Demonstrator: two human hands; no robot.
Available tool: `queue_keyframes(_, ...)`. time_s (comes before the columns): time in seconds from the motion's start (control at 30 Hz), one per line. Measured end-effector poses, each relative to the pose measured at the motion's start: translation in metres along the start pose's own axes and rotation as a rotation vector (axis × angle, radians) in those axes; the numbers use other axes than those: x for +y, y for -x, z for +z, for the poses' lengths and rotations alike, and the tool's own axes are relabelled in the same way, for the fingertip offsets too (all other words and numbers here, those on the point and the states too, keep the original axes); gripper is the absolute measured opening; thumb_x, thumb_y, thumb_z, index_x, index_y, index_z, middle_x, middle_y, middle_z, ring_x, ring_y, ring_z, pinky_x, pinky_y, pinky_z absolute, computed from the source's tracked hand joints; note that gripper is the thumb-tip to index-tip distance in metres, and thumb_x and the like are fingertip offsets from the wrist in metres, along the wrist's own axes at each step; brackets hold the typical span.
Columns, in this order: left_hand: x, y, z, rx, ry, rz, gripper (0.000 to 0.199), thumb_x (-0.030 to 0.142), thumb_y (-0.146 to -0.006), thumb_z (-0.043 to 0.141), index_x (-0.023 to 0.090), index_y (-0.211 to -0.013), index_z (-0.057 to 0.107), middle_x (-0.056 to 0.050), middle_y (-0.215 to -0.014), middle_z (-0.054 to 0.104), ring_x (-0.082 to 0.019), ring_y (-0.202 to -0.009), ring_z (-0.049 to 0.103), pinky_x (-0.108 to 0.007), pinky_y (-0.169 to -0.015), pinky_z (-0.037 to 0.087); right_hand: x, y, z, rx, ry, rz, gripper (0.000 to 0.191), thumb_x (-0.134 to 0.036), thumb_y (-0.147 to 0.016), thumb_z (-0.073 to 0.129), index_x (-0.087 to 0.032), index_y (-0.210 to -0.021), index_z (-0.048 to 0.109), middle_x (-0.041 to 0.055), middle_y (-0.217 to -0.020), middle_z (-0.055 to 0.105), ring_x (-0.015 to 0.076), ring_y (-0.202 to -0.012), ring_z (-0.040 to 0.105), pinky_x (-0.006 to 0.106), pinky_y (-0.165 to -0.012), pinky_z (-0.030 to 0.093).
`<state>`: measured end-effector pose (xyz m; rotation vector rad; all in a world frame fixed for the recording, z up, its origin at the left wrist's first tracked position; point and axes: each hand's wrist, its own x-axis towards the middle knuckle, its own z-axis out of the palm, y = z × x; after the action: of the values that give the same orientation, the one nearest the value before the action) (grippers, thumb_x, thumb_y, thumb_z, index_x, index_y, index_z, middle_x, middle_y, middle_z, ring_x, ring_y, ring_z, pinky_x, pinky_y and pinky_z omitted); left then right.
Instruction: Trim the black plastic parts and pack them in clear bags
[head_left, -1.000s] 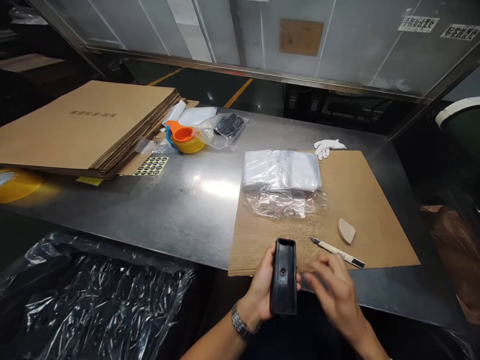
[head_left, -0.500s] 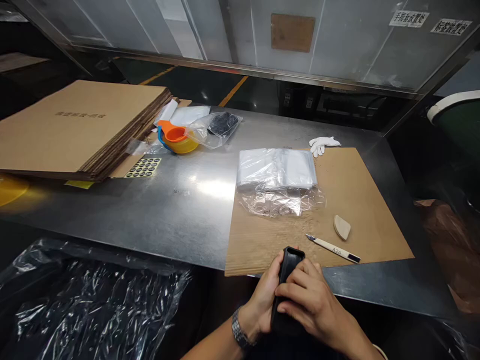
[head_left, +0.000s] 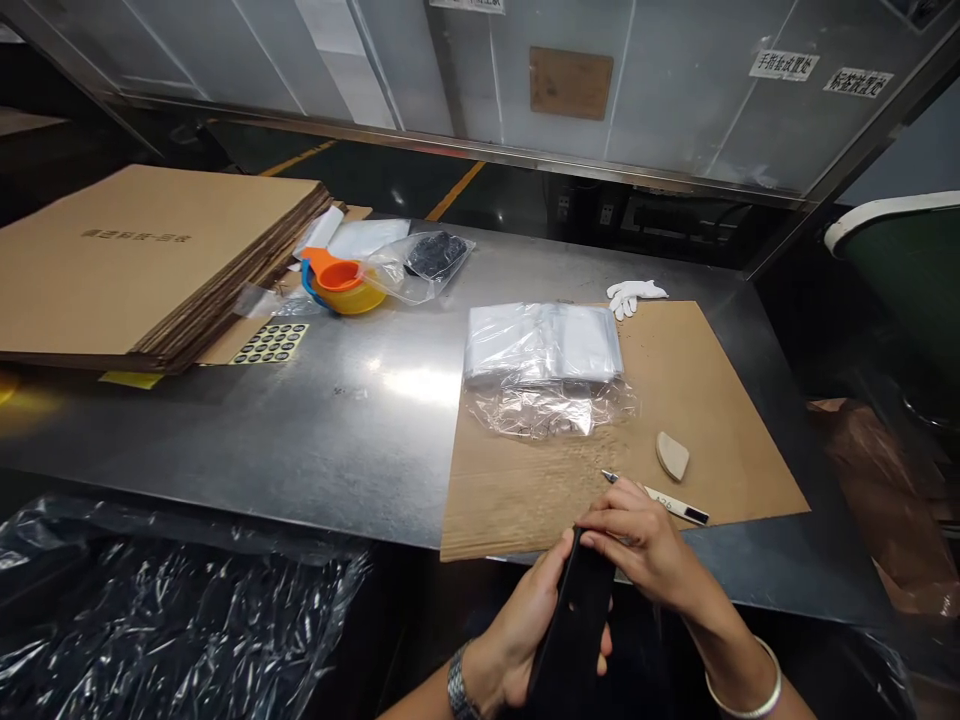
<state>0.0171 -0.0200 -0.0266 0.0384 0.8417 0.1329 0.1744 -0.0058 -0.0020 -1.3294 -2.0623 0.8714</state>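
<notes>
A long black plastic part (head_left: 581, 610) is held tilted in front of the table's near edge. My left hand (head_left: 529, 610) wraps around it from the left, its fingertips showing on the right side. My right hand (head_left: 637, 535) pinches the upper end with bent fingers, which hide that end. Just beyond the right hand lies a white-handled craft knife (head_left: 686, 509) marked A26, partly covered by the hand. A small pale beige block (head_left: 672, 456) with one rounded side sits beyond the knife on a cardboard sheet (head_left: 690, 380).
Clear plastic bags (head_left: 544, 345) lie on the cardboard, near a white glove (head_left: 636, 295). Farther left are an orange and yellow tape roll (head_left: 352, 285), a bagged black item (head_left: 435, 256), a sticker sheet (head_left: 271, 343) and stacked cardboard (head_left: 150, 260). Black plastic sheeting (head_left: 172, 610) fills the lower left.
The black part has turned, so its hollow end no longer shows and a flat face does. My right hand has moved from its side up to its upper end. The view shifted slightly.
</notes>
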Motion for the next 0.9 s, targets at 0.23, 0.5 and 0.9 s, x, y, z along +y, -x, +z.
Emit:
queue_keyframes(0.23,0.004,-0.001,-0.004,0.021,0.011,0.033,0.073,0.066,-0.081,0.027,0.004,-0.073,0.063,-0.012,-0.049,0.061,-0.015,-0.038,0.058,-0.018,-0.033,0.040,0.006,0.001,0.008,0.150,-0.151,0.179,0.020,-0.023,-0.089,0.044,-0.019,-0.085,0.064,0.0031,-0.076,0.063,0.0153,-0.075,0.055,0.029,-0.070,0.043)
queue_keyframes(0.5,0.013,0.004,0.001,0.192,0.116,0.648,0.059,0.052,-0.085,0.040,0.026,-0.138,0.027,-0.001,-0.061,0.062,-0.014,-0.051,0.060,-0.025,-0.053,0.050,-0.012,0.052,0.053,-0.007,-0.313,0.520,0.068,-0.027,-0.078,0.055,-0.024,-0.139,0.025,0.0093,-0.133,0.043,0.0228,-0.113,0.047,0.037,-0.087,0.044)
queue_keyframes(0.9,0.000,0.003,0.006,0.172,-0.083,0.388,0.064,0.060,-0.082,0.036,0.012,-0.123,0.045,-0.005,-0.051,0.063,-0.016,-0.043,0.059,-0.023,-0.042,0.044,0.000,0.018,0.030,0.211,-0.442,0.497,0.032,-0.030,-0.084,0.049,-0.018,-0.112,0.059,0.0060,-0.093,0.066,0.0169,-0.084,0.060,0.028,-0.075,0.046)
